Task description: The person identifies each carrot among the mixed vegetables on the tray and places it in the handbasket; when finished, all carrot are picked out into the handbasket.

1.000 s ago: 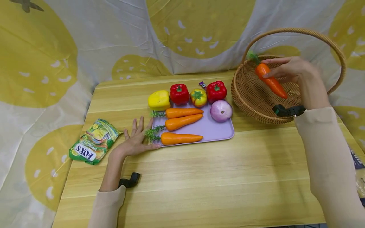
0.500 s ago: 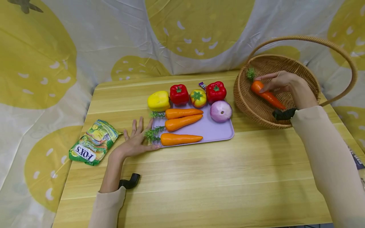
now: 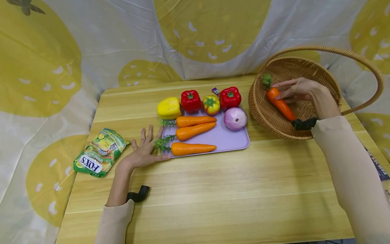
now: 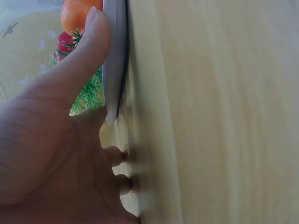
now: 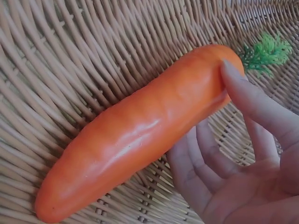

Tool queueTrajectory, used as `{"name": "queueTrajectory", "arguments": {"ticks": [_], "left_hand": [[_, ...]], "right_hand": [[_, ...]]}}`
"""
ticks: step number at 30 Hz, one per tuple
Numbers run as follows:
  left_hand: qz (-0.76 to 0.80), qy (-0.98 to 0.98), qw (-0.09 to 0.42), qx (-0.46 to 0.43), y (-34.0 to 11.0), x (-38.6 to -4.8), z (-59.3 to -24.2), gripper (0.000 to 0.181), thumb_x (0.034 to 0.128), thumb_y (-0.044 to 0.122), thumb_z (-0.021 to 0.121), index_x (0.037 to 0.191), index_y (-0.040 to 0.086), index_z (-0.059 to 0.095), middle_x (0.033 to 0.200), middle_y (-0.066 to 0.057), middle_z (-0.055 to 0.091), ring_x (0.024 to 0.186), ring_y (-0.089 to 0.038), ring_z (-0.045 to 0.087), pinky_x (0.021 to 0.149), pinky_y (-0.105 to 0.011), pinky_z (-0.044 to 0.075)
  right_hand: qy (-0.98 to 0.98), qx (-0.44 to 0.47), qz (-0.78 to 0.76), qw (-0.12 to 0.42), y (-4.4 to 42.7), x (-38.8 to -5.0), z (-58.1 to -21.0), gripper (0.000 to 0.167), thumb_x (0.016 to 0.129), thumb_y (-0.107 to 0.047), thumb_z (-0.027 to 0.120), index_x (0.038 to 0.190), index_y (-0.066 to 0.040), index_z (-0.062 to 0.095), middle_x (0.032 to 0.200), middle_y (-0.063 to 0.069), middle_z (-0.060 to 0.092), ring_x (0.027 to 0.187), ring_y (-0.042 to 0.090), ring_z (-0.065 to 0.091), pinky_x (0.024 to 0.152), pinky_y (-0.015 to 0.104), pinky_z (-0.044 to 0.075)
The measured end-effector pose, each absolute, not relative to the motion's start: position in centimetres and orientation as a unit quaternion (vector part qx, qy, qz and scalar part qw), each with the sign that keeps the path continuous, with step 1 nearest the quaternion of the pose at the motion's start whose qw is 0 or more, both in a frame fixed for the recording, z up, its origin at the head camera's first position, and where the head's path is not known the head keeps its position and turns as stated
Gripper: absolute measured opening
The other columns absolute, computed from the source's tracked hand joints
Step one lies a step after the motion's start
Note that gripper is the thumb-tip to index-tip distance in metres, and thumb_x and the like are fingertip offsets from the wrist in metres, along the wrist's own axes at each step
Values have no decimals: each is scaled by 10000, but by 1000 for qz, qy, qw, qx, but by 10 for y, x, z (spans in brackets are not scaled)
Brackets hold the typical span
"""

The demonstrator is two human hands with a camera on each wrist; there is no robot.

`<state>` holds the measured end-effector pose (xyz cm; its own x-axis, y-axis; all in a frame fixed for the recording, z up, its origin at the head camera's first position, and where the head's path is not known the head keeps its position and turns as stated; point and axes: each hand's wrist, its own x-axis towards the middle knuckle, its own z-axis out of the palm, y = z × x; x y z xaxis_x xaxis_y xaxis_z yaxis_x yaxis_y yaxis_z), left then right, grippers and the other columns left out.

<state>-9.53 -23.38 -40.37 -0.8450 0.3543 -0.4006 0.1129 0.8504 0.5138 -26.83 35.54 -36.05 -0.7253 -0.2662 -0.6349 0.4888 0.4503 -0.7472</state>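
Inside the wicker basket (image 3: 259, 118), my right hand (image 3: 300, 89) holds an orange carrot (image 3: 280, 104) near its leafy end. The right wrist view shows the thumb on the carrot (image 5: 135, 130), the other fingers beside and below it, and the carrot against the woven wall. My left hand (image 3: 143, 154) lies with spread fingers at the left end of a lilac tray (image 3: 226, 140); its thumb touches the tray's edge (image 4: 114, 60). On the tray are three carrots (image 3: 193, 148) and a purple onion (image 3: 236, 119). Right fingertips are partly hidden behind the carrot.
Along the tray's back are a yellow pepper (image 3: 169, 108), two red peppers (image 3: 191, 101) and a yellow-red tomato-like piece (image 3: 211, 104). A small purple wrapper (image 3: 216, 91) lies behind. A green FOX'S bag (image 3: 101, 152) sits left. The basket's handle (image 3: 370, 66) arches at right.
My right hand has lowered the carrot into the basket, and the carrot has turned a little steeper. The basket and its handle have tilted toward me. My left hand has stayed put.
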Motion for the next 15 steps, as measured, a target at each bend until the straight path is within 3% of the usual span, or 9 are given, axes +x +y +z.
{"name": "queueTrajectory", "arguments": {"ticks": [8, 15], "left_hand": [[262, 926, 239, 130, -236, -95, -406, 1113, 901, 617, 713, 1669, 337, -43, 1691, -201, -284, 1537, -444, -330, 1090, -802, -244], [284, 921, 232, 129, -238, -95, -412, 1131, 855, 711, 699, 1657, 403, -37, 1693, -161, -300, 1536, -403, -355, 1092, -784, -266]], "right_hand": [[764, 71, -531, 361, 354, -269, -360, 413, 971, -84, 718, 1192, -431, 747, 1080, -278, 682, 1023, -21, 683, 889, 266, 600], [746, 79, -557, 356, 357, -267, -345, 352, 997, -63, 674, 1185, -346, 766, 1090, -186, 754, 1023, 36, 720, 912, 295, 608]]}}
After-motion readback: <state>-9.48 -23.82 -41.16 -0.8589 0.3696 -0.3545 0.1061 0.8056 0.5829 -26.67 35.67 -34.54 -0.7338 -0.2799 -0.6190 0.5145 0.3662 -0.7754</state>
